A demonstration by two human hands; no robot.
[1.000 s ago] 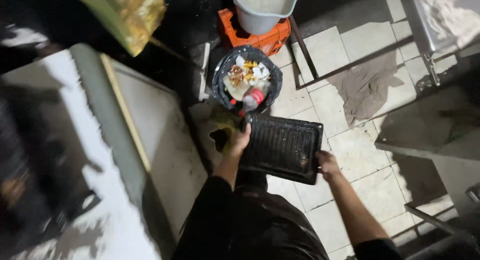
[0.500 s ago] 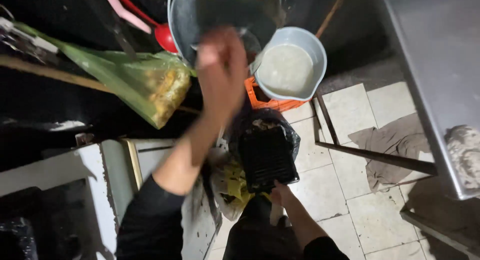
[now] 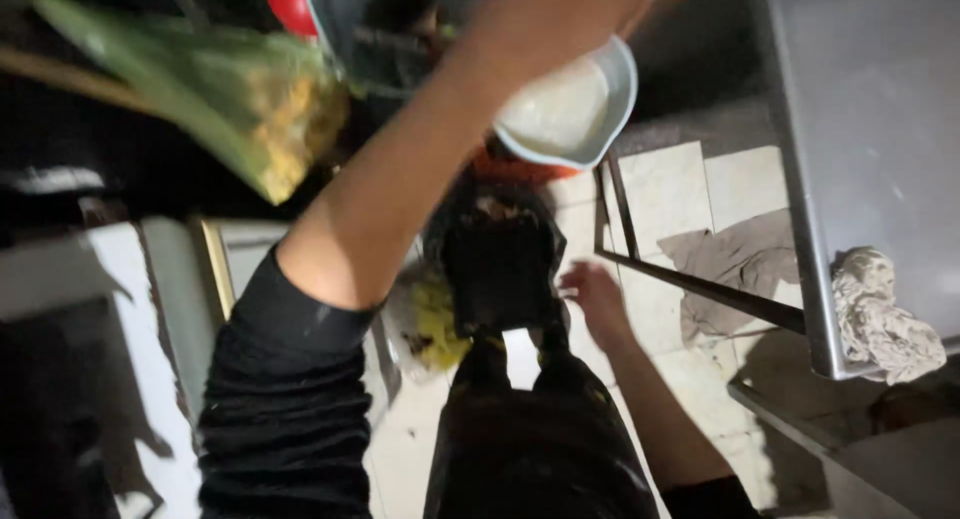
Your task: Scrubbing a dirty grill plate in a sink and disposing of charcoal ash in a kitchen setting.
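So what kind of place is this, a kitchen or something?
Probably the washing-up corner of a working kitchen. A steel table with a crumpled rag stands over a tiled floor, a pale basin holds cloudy liquid, and the right hand steadies a blackened tray.

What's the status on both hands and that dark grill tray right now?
Right hand gripping the dark grill tray by its edge, tilted over the bin bag. Left hand out of frame, forearm raised. Pale bucket sits just beyond.
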